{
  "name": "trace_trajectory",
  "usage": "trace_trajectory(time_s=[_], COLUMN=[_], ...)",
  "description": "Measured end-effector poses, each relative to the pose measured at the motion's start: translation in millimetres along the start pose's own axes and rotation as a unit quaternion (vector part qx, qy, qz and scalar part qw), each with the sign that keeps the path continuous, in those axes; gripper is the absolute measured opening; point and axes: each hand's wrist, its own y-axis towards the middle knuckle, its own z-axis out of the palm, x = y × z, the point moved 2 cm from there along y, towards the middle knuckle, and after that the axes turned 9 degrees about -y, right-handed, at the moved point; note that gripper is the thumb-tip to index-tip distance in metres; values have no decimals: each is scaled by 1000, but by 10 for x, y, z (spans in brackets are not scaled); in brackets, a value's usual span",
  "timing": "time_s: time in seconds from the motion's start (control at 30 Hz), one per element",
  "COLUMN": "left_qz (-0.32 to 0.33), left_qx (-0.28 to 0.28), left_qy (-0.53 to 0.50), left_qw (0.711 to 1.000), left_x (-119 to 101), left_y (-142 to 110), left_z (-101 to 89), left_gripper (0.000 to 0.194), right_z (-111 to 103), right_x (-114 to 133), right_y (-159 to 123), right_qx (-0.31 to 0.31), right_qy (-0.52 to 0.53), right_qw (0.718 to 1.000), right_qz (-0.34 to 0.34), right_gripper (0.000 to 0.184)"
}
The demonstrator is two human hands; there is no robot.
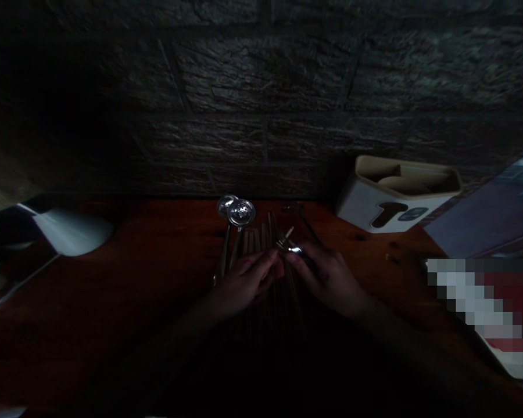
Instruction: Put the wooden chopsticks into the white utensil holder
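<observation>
Fingers [261, 265], left hand [246, 278] and right hand [329, 276], tight on metal cutlery [294, 250] (partitioned container [375, 200] beyond)

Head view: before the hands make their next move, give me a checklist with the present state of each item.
1. Shiny metal piece in the fingers of the right hand: ok.
2. Left hand gripping something of its own: cannot tell; its fingertips meet close to the metal piece, but the dark hides the detail.
3. Thin sticks lying roughly side by side on the wooden table: ok, though their near ends fade into shadow.
4. Two perforated ladles with heads apart: not ok; one head overlaps the other.
5. White container with its mouth facing up: ok.
6. Light good enough to check details: not ok; the scene is very dim.
</observation>
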Motion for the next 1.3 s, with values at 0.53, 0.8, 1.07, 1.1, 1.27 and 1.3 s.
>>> trace_trajectory(time_s=[0.53, 0.8, 1.07, 1.1, 1.27, 1.3], left_qz=[-38, -36, -3, 11, 45, 44], left_qx=[-35, -28, -43, -38, -22, -19], left_qy=[-56, -61, -16, 0, 36, 35], left_qw=[997, 997, 999, 999, 998, 998], left_x=[-28, 1, -45, -28, 80, 94], left_y=[-18, -39, -38, -32, 17, 26], left_z=[9, 37, 20, 13, 3, 9], left_gripper=[35, 31, 31, 33, 39, 40], right_z=[-40, -256, -113, -90, -132, -152], right_x=[118, -366, 94, 112, 8, -16], right_y=[8, 78, 3, 2, 41, 49], right_qx=[-31, -125, -31, -17, -53, -64], right_qy=[-29, -140, -24, -17, -68, -81], right_qw=[999, 975, 999, 1000, 996, 994], right_qz=[-21, 120, 15, 5, 32, 37], right_gripper=[17, 31, 21, 20, 24, 25])
